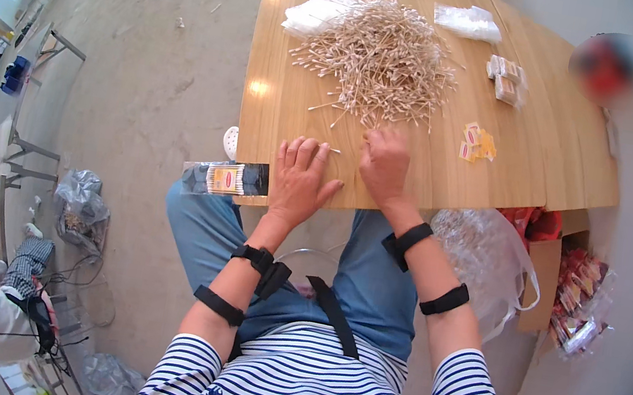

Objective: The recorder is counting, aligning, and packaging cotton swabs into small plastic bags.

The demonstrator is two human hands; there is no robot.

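Observation:
A large heap of cotton swabs (381, 62) with pale sticks covers the far middle of the wooden table (438, 172). My left hand (301, 178) lies flat near the table's front edge, fingers stretched out. The white tip of a single swab (335, 150) shows beside its fingertips. At the near side of the heap is my right hand (385, 163), its fingers curled together; whatever they may hold is hidden. Left of my left hand, a clear packet of swabs (226, 179) with a yellow and red label rests on something black at the table corner.
Small yellow and white cards (476, 144) lie right of the heap, with wrapped packs (507, 80) behind them. Clear plastic bags (468, 22) sit at the far side. Below the table's right edge hang a large plastic bag (474, 257) and a cardboard box (540, 285).

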